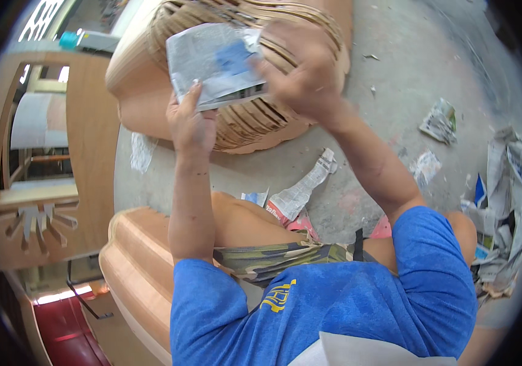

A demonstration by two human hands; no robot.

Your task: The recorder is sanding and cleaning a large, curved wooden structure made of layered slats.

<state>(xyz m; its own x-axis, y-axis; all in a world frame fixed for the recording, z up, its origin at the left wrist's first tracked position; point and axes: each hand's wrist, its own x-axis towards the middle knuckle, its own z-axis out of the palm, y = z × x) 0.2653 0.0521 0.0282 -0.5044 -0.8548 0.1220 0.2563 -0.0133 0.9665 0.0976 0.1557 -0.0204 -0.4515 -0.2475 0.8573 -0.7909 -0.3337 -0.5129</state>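
Note:
My left hand [194, 119] grips a folded piece of newspaper [191, 58] by its lower left edge, with the thumb lying on top. A blue printed patch shows on the paper, and a crumpled whitish bit stands at its upper right. My right hand [303, 70] is at the paper's right edge, smeared by motion. Whether its fingers hold the sheet I cannot tell. Beneath both hands lies a large curved wooden piece [133, 79], its middle covered with many thin, wavy layered edges.
Torn newspaper [300, 189] lies on the grey floor [389, 79] before my legs. More crumpled newspaper [505, 207] is heaped at the right. A wooden panel with cut-outs [93, 146] stands at the left. Beside my left arm rests another curved wooden piece [142, 244].

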